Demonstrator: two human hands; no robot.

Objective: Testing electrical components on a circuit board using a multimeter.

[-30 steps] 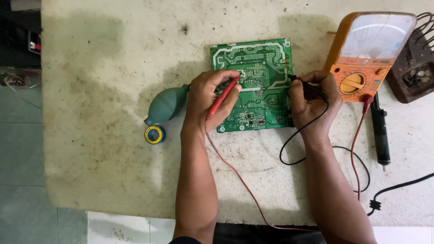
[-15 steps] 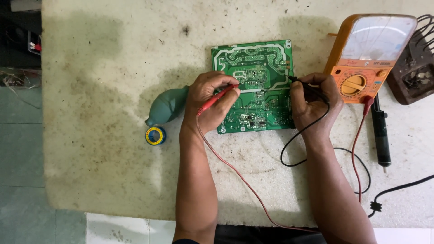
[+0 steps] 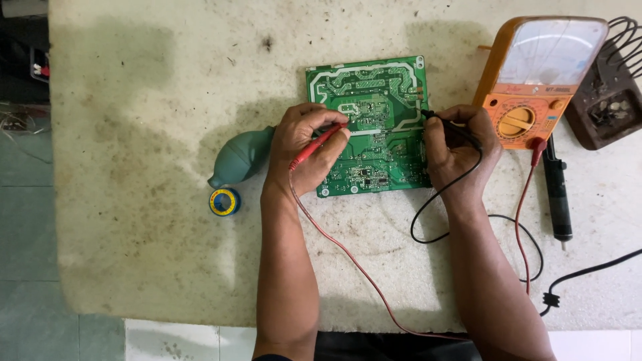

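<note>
Spreading across most of the frame, the pale worktable bears a green circuit board at upper centre. Since half a second ago the left hand has barely shifted, fingers closed around the red probe, its tip on the board's middle. The right hand stays clenched on the black probe at the board's right edge. An orange meter sits upper right; a teal bulb blower and a small blue-and-yellow solder reel lie left.
</note>
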